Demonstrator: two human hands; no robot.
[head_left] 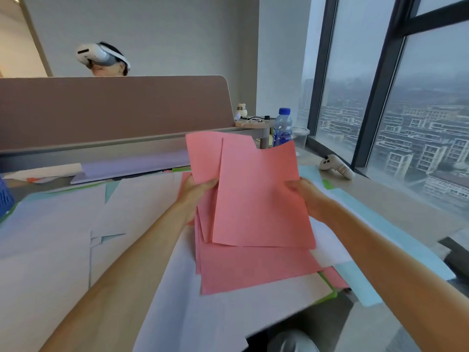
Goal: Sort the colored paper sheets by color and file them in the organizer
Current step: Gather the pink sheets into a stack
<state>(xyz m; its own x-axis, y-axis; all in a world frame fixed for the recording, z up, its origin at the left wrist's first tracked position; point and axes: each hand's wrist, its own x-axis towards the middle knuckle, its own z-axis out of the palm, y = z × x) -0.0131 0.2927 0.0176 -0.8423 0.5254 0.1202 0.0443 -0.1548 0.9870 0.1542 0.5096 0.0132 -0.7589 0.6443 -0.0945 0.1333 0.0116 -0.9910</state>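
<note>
While left hand (200, 189) grips pink sheets (256, 199), right hand (304, 194) pinches opposite edge.

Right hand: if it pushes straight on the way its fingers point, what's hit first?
The right hand points left across the pink sheets that it grips; beyond them it would likely meet the left hand at the opposite edge. Depth unclear.

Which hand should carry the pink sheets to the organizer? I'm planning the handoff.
Probably left. The left hand and right hand both grip the pink sheets, but the blue basket, possibly the organizer, sits at the far left edge.
</note>
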